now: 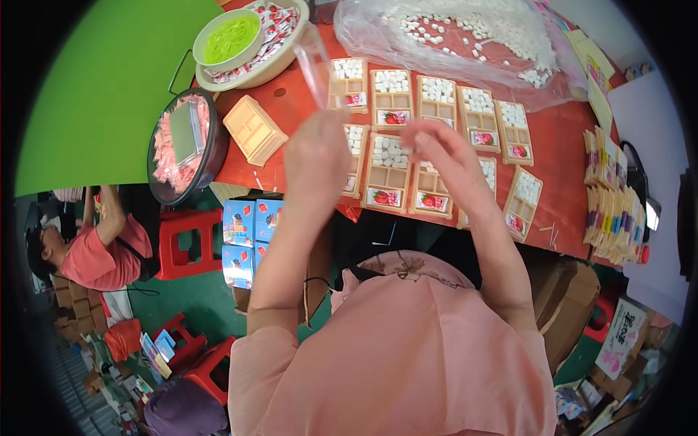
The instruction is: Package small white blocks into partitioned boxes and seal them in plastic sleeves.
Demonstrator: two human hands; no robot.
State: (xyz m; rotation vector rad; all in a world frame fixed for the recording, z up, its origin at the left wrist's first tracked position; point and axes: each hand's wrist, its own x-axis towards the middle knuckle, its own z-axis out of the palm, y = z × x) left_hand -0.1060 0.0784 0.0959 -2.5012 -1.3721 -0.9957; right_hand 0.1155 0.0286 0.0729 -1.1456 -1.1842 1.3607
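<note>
pinching a clear crinkly plastic sleeve [314,62] in left hand [316,156], right hand [436,149] fingers curled, grip unclear, above compartmented beige trays [387,171]

Left hand [317,156] raised, fingers curled closed | right hand [441,151] level beside it, fingertips pinched | forearms bare, converging upward

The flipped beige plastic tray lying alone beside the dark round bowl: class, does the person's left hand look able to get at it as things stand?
Probably yes: the beige tray lies uncovered near the left hand, though that hand holds a clear plastic bag.
</note>
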